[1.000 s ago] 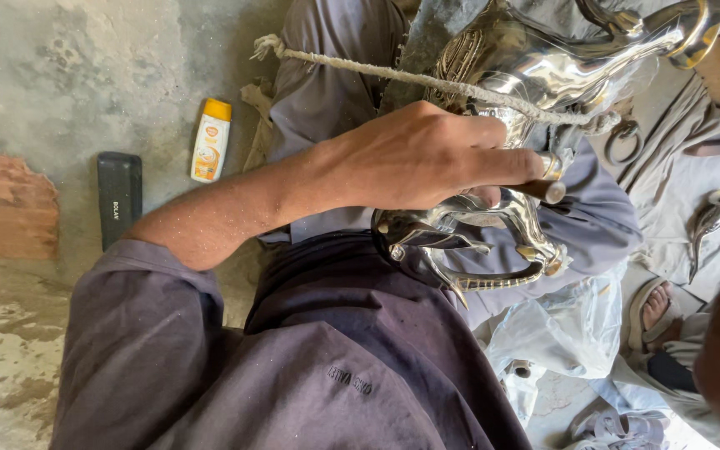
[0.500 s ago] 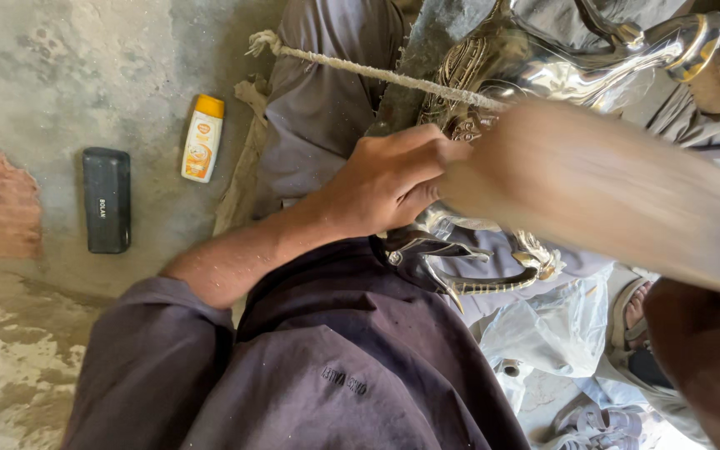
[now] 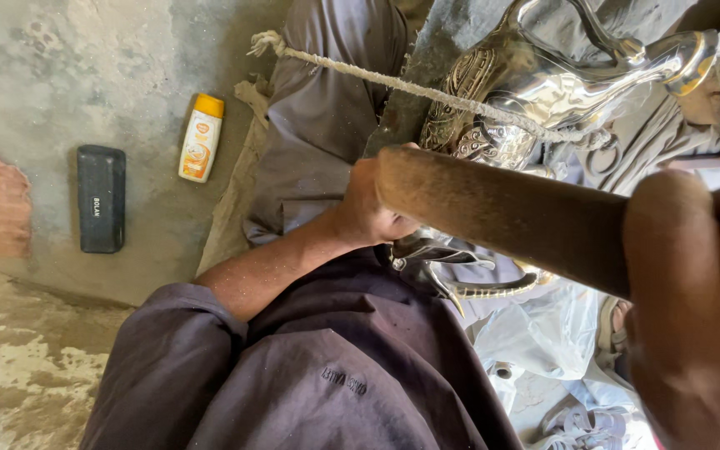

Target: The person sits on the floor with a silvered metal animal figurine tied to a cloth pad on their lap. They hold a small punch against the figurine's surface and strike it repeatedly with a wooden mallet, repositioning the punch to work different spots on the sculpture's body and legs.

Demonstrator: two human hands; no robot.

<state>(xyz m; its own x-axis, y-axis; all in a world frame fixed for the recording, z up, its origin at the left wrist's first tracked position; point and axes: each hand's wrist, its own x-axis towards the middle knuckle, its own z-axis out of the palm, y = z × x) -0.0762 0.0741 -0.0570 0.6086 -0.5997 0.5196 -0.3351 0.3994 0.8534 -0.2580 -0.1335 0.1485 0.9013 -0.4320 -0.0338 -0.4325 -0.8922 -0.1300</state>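
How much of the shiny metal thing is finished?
Looks done: most of the silver metal piece already gleams like a mirror. In hand: the left hand rests at its lower edge, the right forearm crossing over, a rope stretched across it. Possibly left: the engraved patch looks darker.

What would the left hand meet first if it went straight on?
Most likely the shiny silver metal piece; the left hand seems to touch its lower edge, though the forearm crossing in front hides part of it.
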